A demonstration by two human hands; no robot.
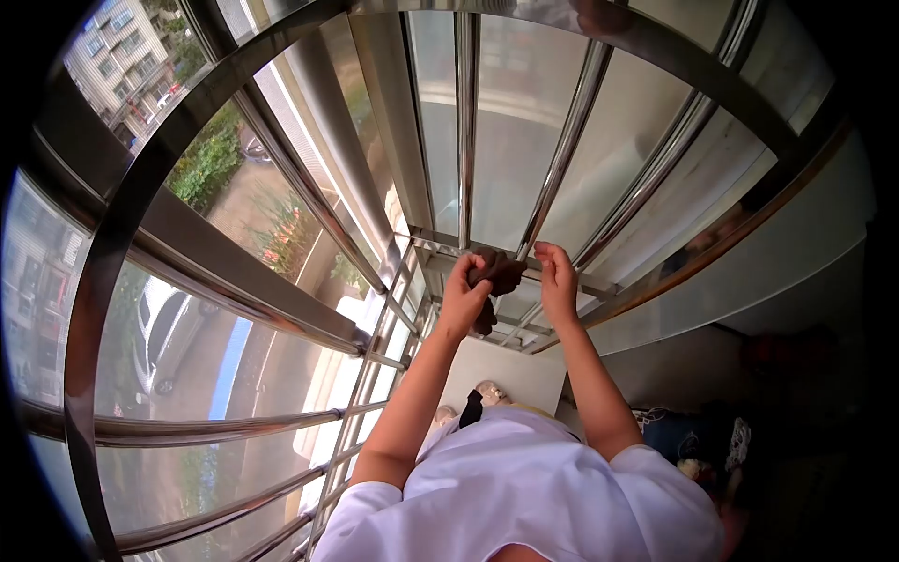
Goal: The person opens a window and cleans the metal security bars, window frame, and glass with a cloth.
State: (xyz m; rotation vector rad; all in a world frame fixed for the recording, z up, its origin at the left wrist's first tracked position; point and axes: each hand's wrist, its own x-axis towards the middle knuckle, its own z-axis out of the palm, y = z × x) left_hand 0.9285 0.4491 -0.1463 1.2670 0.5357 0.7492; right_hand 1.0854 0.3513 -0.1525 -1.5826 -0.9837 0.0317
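My left hand (463,298) is closed around a bunched dark brown cloth (503,273). Part of the cloth hangs below the fingers. My right hand (558,284) is just to the right of the cloth, its fingers extended and apart from it, with nothing visible in them. Both hands are in front of the metal railing (465,140), near its lower crossbar. What lies inside the folds of the cloth cannot be seen.
Shiny metal bars (225,431) enclose the left side and front, with a curved metal band (154,178) across them. Outside, below, are a parked white car (161,328) and green bushes (204,159). A dark pile of items (688,440) lies at lower right.
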